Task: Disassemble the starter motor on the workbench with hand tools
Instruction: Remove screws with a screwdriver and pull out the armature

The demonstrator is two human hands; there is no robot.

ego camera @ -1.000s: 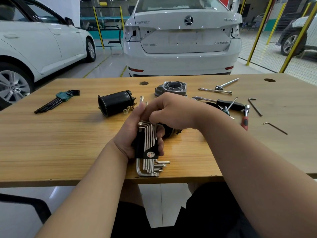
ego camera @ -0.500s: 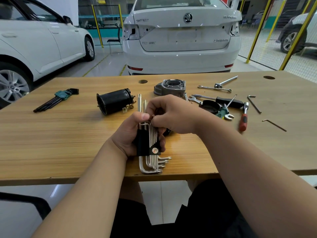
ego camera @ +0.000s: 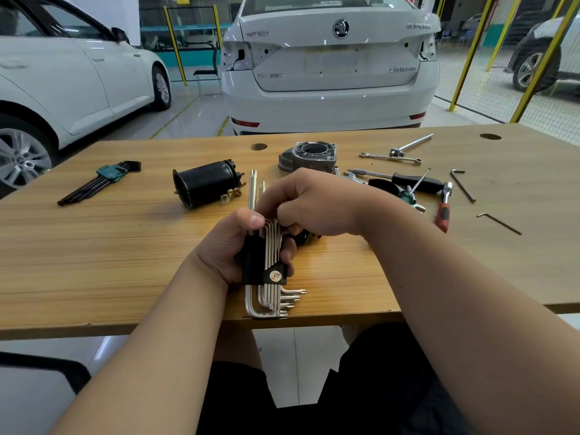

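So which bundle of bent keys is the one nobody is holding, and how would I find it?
Start at the wooden workbench and look to its far left end, left of the black motor casing. The loose key set lies flat there alone. Its keys are dark and clipped in a green holder, unlike the silver set in a black holder gripped by the left hand.

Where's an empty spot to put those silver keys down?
Bare wood lies near the front edge, left of the left hand, in front of the green key set and black motor housing. More lies right, nearer than the loose hex key. Crowded: beyond the right hand, around the ratchet.
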